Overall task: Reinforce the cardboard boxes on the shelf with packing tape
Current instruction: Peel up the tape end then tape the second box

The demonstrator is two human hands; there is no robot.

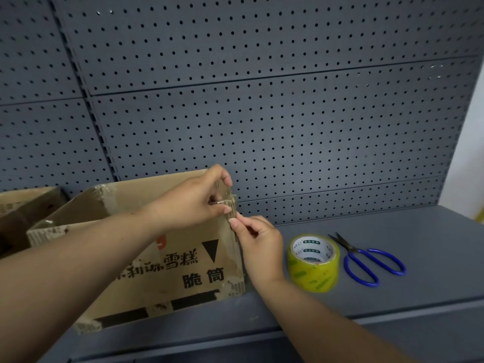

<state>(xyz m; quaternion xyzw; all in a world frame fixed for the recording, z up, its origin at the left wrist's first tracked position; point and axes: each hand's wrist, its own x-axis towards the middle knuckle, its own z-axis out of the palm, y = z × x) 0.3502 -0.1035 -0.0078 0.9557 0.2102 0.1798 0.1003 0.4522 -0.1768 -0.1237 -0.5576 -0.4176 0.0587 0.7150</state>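
At lower centre, my right hand (258, 244) pinches the near right corner of the cardboard box (162, 260). Just above, my left hand (199, 199) presses clear tape over the same corner's top. The tape roll (313, 263) and scissors (366, 260) lie idle to the right on the shelf (392, 297). This corner looks nearly done, I judge; the second box (23, 203) at far left may remain.

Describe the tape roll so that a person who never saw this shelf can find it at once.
On the grey shelf, look right of the printed cardboard box that both hands work on. The tape roll stands between that box and the blue-handled scissors. It alone is round, yellowish and translucent, with a white core.
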